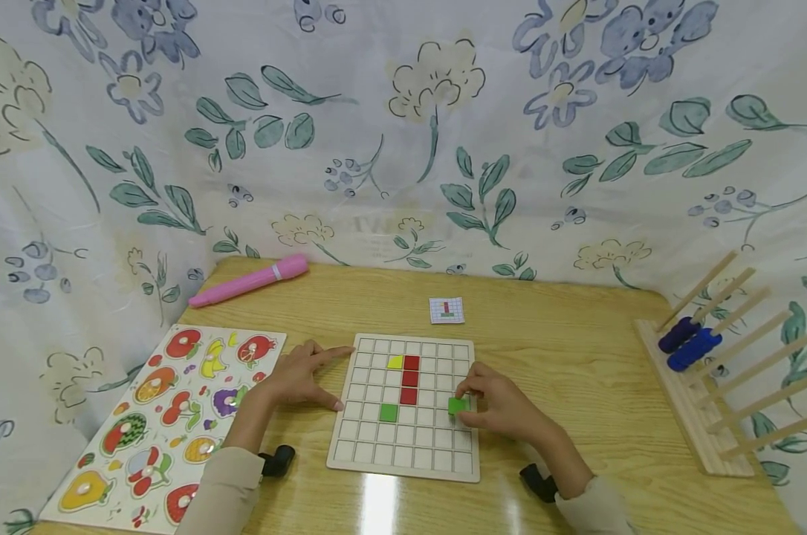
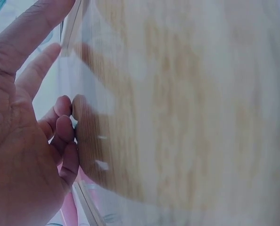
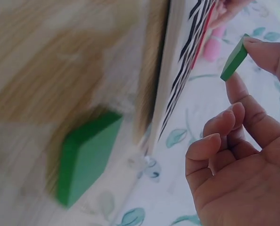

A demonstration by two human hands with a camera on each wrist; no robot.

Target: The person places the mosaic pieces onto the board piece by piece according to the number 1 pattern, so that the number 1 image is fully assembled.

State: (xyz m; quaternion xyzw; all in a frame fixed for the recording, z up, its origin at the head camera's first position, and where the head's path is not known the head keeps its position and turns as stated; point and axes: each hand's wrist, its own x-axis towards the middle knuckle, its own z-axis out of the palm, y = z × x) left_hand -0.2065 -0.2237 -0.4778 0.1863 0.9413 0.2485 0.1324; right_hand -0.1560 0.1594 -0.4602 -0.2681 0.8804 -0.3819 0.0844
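The white grid board lies on the table, bearing a yellow quarter-round tile, a column of three red tiles and a green tile. My right hand pinches another green tile between thumb and index finger, above the board's right side. A further green tile lies on the table in the right wrist view; I cannot make it out in the head view. Along the board's left edge, my left hand rests with index finger and thumb extended, touching the rim.
A pattern card lies behind the board. At left are a fruit puzzle and a pink pen-like stick. A wooden peg rack with blue beads stands at right. A floral curtain surrounds the table's back and sides.
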